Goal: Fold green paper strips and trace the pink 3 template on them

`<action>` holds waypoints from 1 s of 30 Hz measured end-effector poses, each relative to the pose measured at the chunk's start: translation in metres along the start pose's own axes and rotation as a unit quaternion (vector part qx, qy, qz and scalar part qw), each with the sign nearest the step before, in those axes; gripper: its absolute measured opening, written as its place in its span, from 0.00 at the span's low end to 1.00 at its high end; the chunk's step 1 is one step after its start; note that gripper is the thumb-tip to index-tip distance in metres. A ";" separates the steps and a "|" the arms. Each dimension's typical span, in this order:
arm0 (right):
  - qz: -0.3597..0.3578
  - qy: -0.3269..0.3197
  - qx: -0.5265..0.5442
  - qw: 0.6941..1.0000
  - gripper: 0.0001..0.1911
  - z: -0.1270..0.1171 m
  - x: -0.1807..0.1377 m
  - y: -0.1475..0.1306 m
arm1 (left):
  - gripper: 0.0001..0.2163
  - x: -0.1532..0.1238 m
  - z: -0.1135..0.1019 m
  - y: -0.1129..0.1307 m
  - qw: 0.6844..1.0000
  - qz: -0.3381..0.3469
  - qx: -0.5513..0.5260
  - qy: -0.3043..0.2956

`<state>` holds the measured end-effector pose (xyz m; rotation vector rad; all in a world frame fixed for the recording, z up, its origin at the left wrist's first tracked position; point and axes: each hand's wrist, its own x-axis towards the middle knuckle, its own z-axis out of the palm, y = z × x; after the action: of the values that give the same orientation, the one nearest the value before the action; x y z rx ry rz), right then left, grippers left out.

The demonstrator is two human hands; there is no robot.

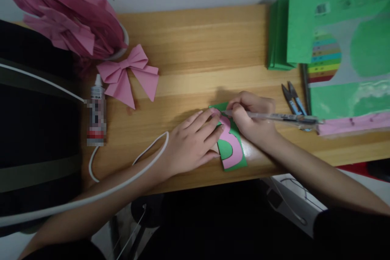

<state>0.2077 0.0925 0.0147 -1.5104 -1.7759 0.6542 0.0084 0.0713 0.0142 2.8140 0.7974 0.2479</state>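
Note:
My left hand (190,142) lies flat with fingers stretched out, pressing a pink curved paper template (231,148) onto a small green paper (240,161) near the desk's front edge. My right hand (251,118) is closed around a pen (280,117). The pen's tip touches the top of the pink shape, and its barrel points right. The green paper's upper part is hidden under both hands.
The wooden desk (198,44) holds a pink paper bow (129,75), a glue tube (96,111), thread snips (294,100), folded green paper (289,32) and a pink strip (353,124). Pink tissue (63,16) fills the back left. A white cable (146,158) crosses my left arm.

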 end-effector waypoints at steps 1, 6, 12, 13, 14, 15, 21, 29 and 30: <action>-0.001 0.000 -0.001 1.000 0.11 0.000 0.000 0.000 | 0.25 0.000 0.000 0.000 1.000 0.001 0.004 0.001; -0.007 0.009 -0.002 1.000 0.10 0.000 0.000 0.001 | 0.26 -0.001 0.001 0.000 1.000 0.006 0.015 -0.003; -0.014 0.008 -0.013 1.000 0.11 0.000 0.000 0.002 | 0.27 -0.002 0.003 0.001 1.000 0.007 0.016 0.004; -0.015 0.007 -0.015 1.000 0.11 0.000 0.000 0.002 | 0.27 -0.002 0.003 0.001 1.000 0.007 0.016 0.004; -0.015 0.007 -0.017 1.000 0.11 -0.001 0.000 0.002 | 0.27 -0.002 0.003 0.000 1.000 0.007 0.017 0.004; -0.016 0.006 -0.018 1.000 0.11 -0.001 -0.001 0.002 | 0.27 -0.002 0.003 0.000 1.000 0.007 0.018 0.004; -0.016 0.000 -0.020 1.000 0.11 -0.003 -0.003 0.000 | 0.27 -0.002 0.003 0.000 1.000 0.006 0.017 -0.001; -0.016 0.004 -0.024 1.000 0.11 -0.004 -0.006 0.001 | 0.27 -0.001 0.001 0.000 1.000 0.002 0.018 -0.011; -0.012 0.002 -0.025 1.000 0.11 -0.005 -0.007 0.001 | 0.27 -0.001 0.001 0.000 1.000 0.002 0.019 -0.009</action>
<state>0.2122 0.0859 0.0157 -1.5206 -1.8163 0.5979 0.0078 0.0709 0.0135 2.8493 0.8025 0.2093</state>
